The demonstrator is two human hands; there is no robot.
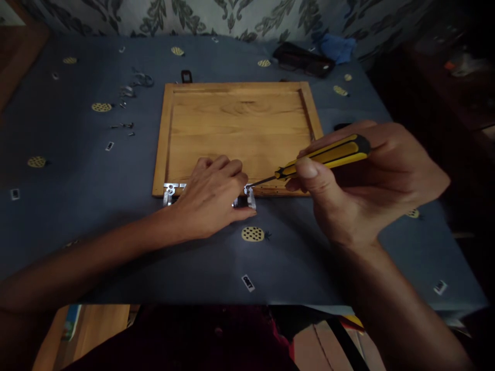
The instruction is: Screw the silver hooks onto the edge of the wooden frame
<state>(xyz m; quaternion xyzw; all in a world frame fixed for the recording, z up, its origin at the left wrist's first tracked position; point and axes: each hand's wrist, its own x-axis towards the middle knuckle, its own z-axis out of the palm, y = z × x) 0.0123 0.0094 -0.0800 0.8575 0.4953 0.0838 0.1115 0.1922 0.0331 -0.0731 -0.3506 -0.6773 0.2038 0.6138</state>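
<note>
A framed wooden panel [240, 118] lies flat on the cloth-covered table. Along its near edge sits a shiny metal bracket [170, 189], partly hidden under my left hand [214, 198]. That hand is closed over the bracket, fingers curled on top and thumb at the front edge. My right hand [359, 190] grips a screwdriver [325, 157] by its yellow and black handle. The screwdriver slants down to the left, its tip at the right end of the bracket, by a screw spot. Whether the tip is seated in a screw head, I cannot tell.
Several small screws [122, 125] and loose metal pieces [141, 79] lie left of the panel. A dark buckle-like piece [186, 76] rests behind it. At the back right are a dark case [303, 59] and a blue cloth [338, 48]. The tablecloth [154, 273] has pineapple prints.
</note>
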